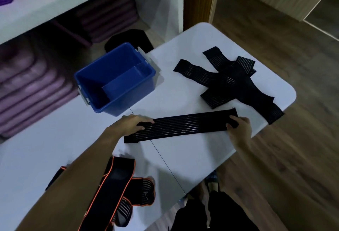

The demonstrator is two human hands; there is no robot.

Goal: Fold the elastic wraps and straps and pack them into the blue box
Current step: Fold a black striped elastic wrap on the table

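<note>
I find the box [117, 76] empty; nothing packed. Left grip [134, 123] presses one wrap [181, 125] end, right grip [238, 126] pinches the other, wrap flat between them on the surface [174, 93]. Pile [231, 82] beyond remains unfolded.

Your view was dim and bluish, soft all over; the table [183, 87] caught the most light, your arm cast a faint shadow, and the edges bowed and blurred.
</note>
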